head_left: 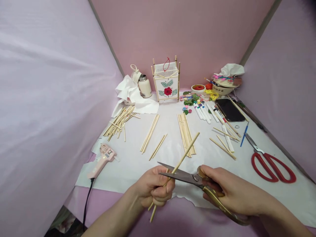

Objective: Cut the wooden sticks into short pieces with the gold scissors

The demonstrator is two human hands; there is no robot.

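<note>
My left hand [158, 186] is closed around two thin wooden sticks [187, 152]. One reaches well above the fist, up and to the right; the other ends just above my fingers. Their lower ends poke out below the hand. In my right hand [227, 187] is a pair of brass-handled scissors [190, 177], its blades parted. The longer stick passes between the blades just above my left fingers. Beyond my hands, a row of sticks [184, 131] lies side by side, with smaller groups of sticks [150, 133] to its left.
A pink glue gun [103, 159] and a stick pile [120, 123] lie left. A square lantern with a rose [168, 85] stands at the back beside a cream bottle [145, 87]. At right are markers [201, 112], a phone [230, 110] and red-handled scissors [271, 164].
</note>
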